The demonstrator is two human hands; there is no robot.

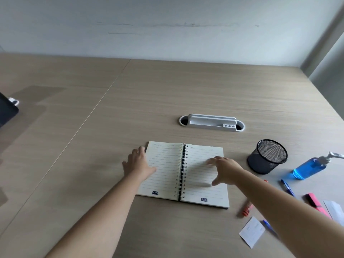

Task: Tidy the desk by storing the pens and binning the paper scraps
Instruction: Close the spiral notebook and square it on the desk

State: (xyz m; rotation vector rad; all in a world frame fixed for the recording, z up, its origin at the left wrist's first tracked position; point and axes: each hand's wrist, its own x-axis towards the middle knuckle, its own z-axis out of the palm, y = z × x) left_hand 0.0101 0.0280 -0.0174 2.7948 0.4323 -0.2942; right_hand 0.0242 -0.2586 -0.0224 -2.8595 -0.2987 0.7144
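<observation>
The left hand [138, 162] is spread flat at the left edge of the open notebook [183, 174] on the tabletop [93, 136]; nothing is held. The right hand [226, 169] is open with fingers splayed above the right page, also empty. Right of the notebook stands the mesh cup [267, 156], upright and apparently empty. Near it lies a blue pen [287, 188], long axis running from far-left to near-right. An orange pen [247, 208] lies partly hidden under the right forearm. A paper scrap [252, 231] lies flat near the front edge. The pens are judged light, stiff and smooth, best pinched mid-barrel. The scrap is judged thin and limp, best lifted by one edge
</observation>
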